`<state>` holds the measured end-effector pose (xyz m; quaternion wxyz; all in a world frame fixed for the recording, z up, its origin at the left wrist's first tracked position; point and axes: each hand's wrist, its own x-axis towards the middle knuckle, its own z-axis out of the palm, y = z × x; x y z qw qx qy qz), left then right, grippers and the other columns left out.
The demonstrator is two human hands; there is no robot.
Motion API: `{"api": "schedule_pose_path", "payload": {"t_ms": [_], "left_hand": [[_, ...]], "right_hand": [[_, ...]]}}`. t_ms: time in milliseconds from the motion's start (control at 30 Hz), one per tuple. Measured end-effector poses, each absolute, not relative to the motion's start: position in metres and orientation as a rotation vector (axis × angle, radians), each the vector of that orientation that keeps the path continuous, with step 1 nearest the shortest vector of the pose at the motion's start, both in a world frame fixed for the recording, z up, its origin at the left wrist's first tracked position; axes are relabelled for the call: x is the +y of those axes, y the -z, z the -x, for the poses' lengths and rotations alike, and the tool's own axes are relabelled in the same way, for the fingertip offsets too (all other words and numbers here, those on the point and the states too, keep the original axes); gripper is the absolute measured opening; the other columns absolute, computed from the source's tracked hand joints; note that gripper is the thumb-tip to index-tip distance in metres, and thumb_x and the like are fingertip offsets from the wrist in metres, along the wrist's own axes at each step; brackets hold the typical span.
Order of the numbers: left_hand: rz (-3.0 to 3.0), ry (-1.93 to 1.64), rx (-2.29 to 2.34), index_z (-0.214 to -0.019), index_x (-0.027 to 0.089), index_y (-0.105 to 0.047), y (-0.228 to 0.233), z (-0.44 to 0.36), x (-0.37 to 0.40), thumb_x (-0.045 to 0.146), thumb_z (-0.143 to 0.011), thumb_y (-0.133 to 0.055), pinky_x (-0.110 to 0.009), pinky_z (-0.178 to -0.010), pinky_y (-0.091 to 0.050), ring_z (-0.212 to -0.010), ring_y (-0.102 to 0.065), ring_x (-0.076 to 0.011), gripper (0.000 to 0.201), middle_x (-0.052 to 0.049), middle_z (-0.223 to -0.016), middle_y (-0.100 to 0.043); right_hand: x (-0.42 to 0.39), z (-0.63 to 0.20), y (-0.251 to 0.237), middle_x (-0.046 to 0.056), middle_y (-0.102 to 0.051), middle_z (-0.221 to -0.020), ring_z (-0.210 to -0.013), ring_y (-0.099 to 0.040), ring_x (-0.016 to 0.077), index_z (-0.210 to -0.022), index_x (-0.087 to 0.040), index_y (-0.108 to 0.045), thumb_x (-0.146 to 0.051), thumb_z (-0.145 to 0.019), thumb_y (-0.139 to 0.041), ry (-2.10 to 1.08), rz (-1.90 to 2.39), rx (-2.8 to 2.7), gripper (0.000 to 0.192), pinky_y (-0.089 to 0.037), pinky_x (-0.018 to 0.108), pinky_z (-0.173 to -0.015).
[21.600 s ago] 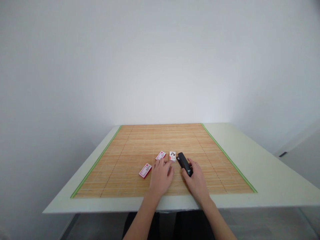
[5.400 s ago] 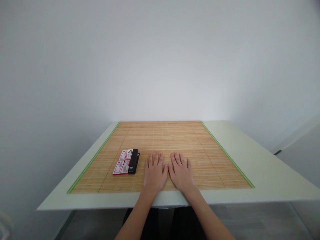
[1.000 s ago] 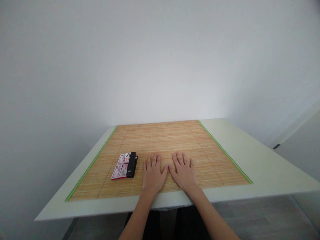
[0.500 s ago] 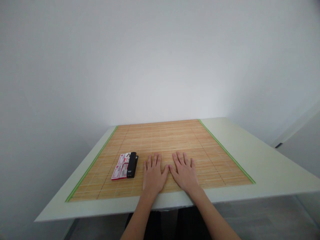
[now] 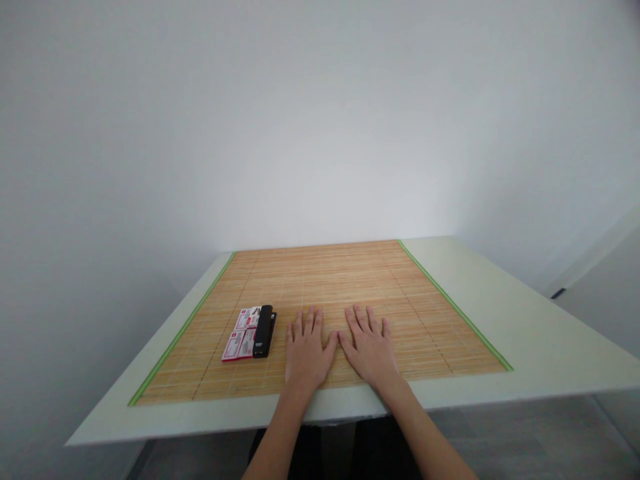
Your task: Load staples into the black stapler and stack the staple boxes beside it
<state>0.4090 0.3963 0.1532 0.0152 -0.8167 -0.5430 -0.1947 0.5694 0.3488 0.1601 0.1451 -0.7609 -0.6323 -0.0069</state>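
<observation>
Both palms rest flat on a bamboo mat (image 5: 320, 277) near the table's front edge. My left hand (image 5: 307, 350) lies with its fingers spread, holding nothing. Beside it, my right hand (image 5: 370, 347) is also flat and spread, and the two thumb tips almost meet or touch. To the left of my left hand lies a black stapler (image 5: 263, 331), apart from the fingers. Against the stapler's left side are several small white and pink-red printed boxes (image 5: 241, 339), which look like staple boxes.
The mat has green edging (image 5: 450, 300) and lies on a white table (image 5: 540, 340). A pale wall (image 5: 320, 133) stands behind the table, with another close on the left. A small dark object (image 5: 559, 293) shows by the table's right edge.
</observation>
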Motion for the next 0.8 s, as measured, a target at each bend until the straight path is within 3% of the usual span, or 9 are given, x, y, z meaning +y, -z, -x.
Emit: {"api": "schedule_pose_path", "payload": {"t_ms": [800], "left_hand": [[2.542, 0.627, -1.682, -0.160, 0.026, -0.035, -0.1502, -0.4086, 0.3965, 0.061, -0.102, -0.032, -0.061, -0.126, -0.014, -0.156, -0.021, -0.0364, 0.068, -0.006, -0.168, -0.033]], "right_hand": [[0.3494, -0.5691, -0.1580, 0.001, -0.025, -0.170, -0.157, -0.014, 0.0344, -0.163, -0.033, -0.029, -0.058, -0.104, -0.032, 0.032, 2.185, -1.813, 0.064, -0.003, 0.060, -0.124]]}}
